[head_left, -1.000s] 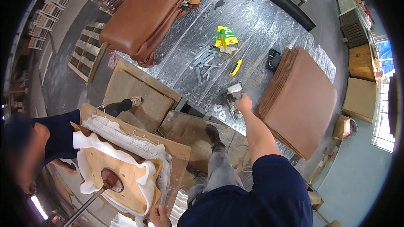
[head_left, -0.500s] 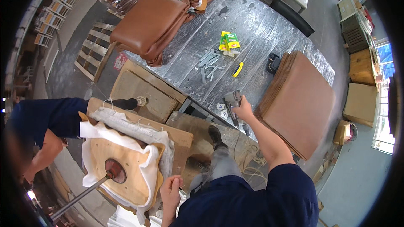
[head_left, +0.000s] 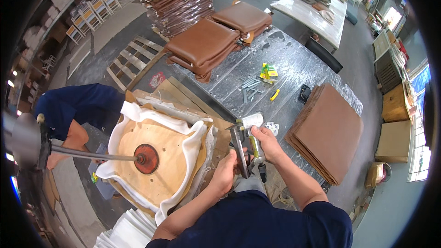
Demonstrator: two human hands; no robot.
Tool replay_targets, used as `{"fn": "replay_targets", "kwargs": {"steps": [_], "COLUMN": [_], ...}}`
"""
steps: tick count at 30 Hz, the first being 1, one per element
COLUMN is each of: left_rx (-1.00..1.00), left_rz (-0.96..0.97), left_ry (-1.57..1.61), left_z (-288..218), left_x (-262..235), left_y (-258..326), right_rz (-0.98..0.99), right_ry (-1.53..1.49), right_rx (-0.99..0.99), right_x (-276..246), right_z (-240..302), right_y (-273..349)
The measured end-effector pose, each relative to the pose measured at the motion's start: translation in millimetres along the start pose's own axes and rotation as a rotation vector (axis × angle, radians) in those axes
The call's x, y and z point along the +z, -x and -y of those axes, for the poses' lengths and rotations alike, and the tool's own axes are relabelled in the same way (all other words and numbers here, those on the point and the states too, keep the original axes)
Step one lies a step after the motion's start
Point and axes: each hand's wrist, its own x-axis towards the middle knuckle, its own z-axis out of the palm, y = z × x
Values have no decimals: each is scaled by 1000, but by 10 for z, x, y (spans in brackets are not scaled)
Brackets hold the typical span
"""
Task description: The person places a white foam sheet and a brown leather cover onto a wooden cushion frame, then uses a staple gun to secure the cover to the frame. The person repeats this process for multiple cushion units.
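Observation:
Held up in front of me over the near edge of the table is a pneumatic staple gun (head_left: 251, 121). My right hand (head_left: 267, 143) is closed round its handle. At the gun's long dark magazine is my left hand (head_left: 224, 172), its fingers closed against the side; the fingertips are partly hidden behind it. To my left, a wooden seat panel (head_left: 126, 149) with a white padding rim lies under a red round press disc (head_left: 147, 158) on a metal rod. Loose staple strips (head_left: 250, 89), a yellow-green staple box (head_left: 268, 71) and a yellow utility knife (head_left: 274, 94) lie on the table.
A stack of brown leather-like sheets (head_left: 326, 133) fills the table's right side. Brown upholstered pieces (head_left: 202, 46) sit at its far left, near a wooden pallet (head_left: 133, 62). Another person in a dark sleeve (head_left: 82, 105) bends beside the press. White sheets (head_left: 126, 232) lie below the panel.
My right hand has lifted the staple gun off the table and brought it toward me. My left hand has come up to its magazine. The head view has shifted, showing more of the far room.

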Motion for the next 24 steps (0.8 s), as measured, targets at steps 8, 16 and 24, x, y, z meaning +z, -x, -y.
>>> {"fn": "replay_targets", "kwargs": {"steps": [8,16,24], "left_rx": [5,-243,-340], "left_rz": [-59,63,-81], "left_ry": [23,358,328], "left_z": [57,-199,-283], "left_x": [-126,7,162], "left_y": [367,-191,-1016], "right_rz": [-52,218,80], "right_ry": [-368,-635,-87], "right_rx": [193,244,441], "right_x": [499,116,-845], "right_z": [-808,-840,-891], "right_y": [-131,-789,-1728]}}
